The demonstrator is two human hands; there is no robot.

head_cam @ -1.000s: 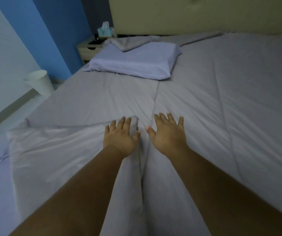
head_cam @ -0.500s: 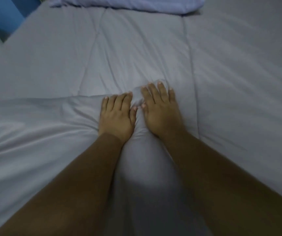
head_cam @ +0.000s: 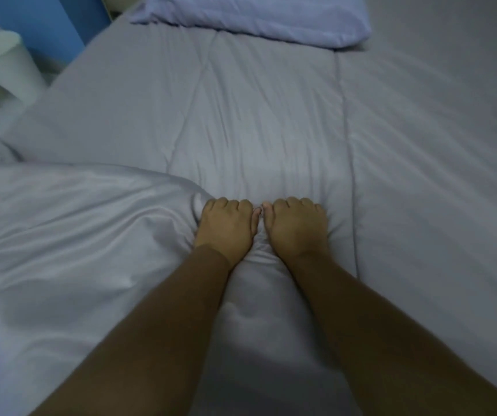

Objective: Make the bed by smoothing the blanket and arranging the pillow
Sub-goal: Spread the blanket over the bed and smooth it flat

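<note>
A grey quilted blanket (head_cam: pixel 271 124) covers the bed, with a folded-over, creased part (head_cam: pixel 76 229) at the near left. My left hand (head_cam: pixel 226 226) and my right hand (head_cam: pixel 296 226) sit side by side at the edge of that fold, fingers curled under and gripping the bunched fabric. A pale lilac pillow (head_cam: pixel 256 16) lies at the top of the view, far beyond my hands.
A white round bin (head_cam: pixel 7 64) stands on the floor off the bed's left side, before a blue wall (head_cam: pixel 46 22). The bed's left edge runs diagonally from upper middle to the left. To the right, the blanket lies flat.
My fingers were spread flat on the fold; now both hands have curled shut on the blanket. The view tipped down, then came back up a little, and the headboard and nightstand have left the frame.
</note>
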